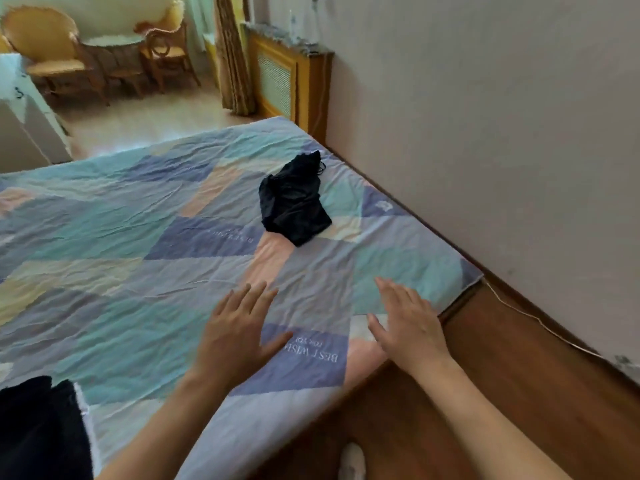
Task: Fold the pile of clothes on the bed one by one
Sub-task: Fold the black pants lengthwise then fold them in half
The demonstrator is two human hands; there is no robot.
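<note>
Both hands reach out over the near right corner of the bed [114, 220], palms down and holding nothing. The left hand [235, 332] has its fingers [242, 299] straight and slightly spread, with the thumb angled out to the right above a blue patch printed with white lettering. The right hand [408, 322] lies just beside it, nearer the bed's right edge, its fingers straight and close together and pointing far-left. Whether either palm actually presses the sheet or hovers just above it cannot be told.

The bed is covered with a wrinkled patchwork sheet [398, 258] in teal, blue, lilac, pink and pale yellow blocks. A crumpled black garment [294, 202] lies on it, well apart from both hands, farther up the bed and toward its right side, unfolded and bunched with a thin strap or cord showing at its far end. At the near left corner of the view, a dark pile of clothes [38, 427] sits on the bed with a white fabric edge along its right side.

To the right of the bed runs a wooden floor [502, 375] and a pale wall [485, 116], with a thin cord trailing along the skirting. Far off stand a wooden radiator cover [291, 77], a curtain [235, 57] and two wicker chairs [52, 53] around a small round table [114, 41].
</note>
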